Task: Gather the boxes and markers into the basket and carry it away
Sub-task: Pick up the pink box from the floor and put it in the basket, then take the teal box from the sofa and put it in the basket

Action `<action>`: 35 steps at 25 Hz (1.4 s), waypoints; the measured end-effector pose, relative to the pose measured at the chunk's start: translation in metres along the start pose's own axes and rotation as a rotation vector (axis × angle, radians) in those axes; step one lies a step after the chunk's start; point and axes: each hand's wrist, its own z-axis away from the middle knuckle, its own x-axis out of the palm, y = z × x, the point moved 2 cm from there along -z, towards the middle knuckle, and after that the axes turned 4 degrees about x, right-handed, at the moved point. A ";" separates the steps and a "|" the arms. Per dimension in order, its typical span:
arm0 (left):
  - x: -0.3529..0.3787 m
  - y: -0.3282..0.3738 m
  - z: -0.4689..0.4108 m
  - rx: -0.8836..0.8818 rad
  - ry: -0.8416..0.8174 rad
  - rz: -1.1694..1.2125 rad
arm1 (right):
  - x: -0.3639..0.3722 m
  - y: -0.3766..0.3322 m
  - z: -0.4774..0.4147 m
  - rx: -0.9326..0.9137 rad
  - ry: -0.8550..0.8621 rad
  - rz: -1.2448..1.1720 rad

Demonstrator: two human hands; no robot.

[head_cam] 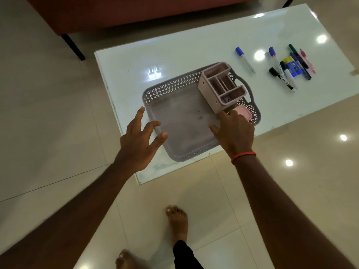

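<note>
A grey lattice-walled basket [180,117] lies on the glass table. A pale pink divided organiser box [221,87] stands in its far right corner, and a small pink box [243,111] lies just below it. My right hand [236,131] reaches into the basket with its fingertips against the two boxes, gripping nothing that I can see. My left hand [140,140] hovers with spread fingers at the basket's near left rim. Several markers [289,66] and one separate blue-capped marker [245,59] lie on the table to the right.
The white glass table [194,47] stands on a glossy tiled floor [48,113]. A dark red sofa [116,14] on black legs runs behind it. My bare feet [177,224] are on the floor below the table's near corner.
</note>
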 end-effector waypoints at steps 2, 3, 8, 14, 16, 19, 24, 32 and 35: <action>-0.014 0.001 0.005 0.026 -0.012 -0.015 | -0.013 -0.017 0.017 -0.030 0.013 -0.085; -0.023 0.001 0.010 0.039 -0.018 -0.032 | -0.019 -0.028 0.025 -0.043 0.013 -0.126; -0.072 -0.006 0.041 0.113 -0.047 -0.156 | -0.049 -0.085 0.064 -0.089 -0.022 -0.269; -0.160 -0.004 0.105 0.132 -0.081 -0.269 | -0.131 -0.145 0.117 -0.112 -0.044 -0.370; -0.199 0.003 0.129 0.111 -0.073 -0.284 | -0.165 -0.163 0.130 -0.112 -0.064 -0.372; -0.254 0.018 0.173 0.083 -0.053 -0.283 | -0.217 -0.188 0.158 -0.157 -0.074 -0.410; -0.320 0.045 0.238 0.050 0.007 -0.288 | -0.298 -0.216 0.212 -0.250 -0.073 -0.425; -0.386 0.069 0.277 0.103 0.140 -0.365 | -0.364 -0.239 0.256 -0.392 0.005 -0.340; -0.401 0.060 0.276 0.080 0.158 -0.367 | -0.375 -0.255 0.250 -0.423 0.016 -0.332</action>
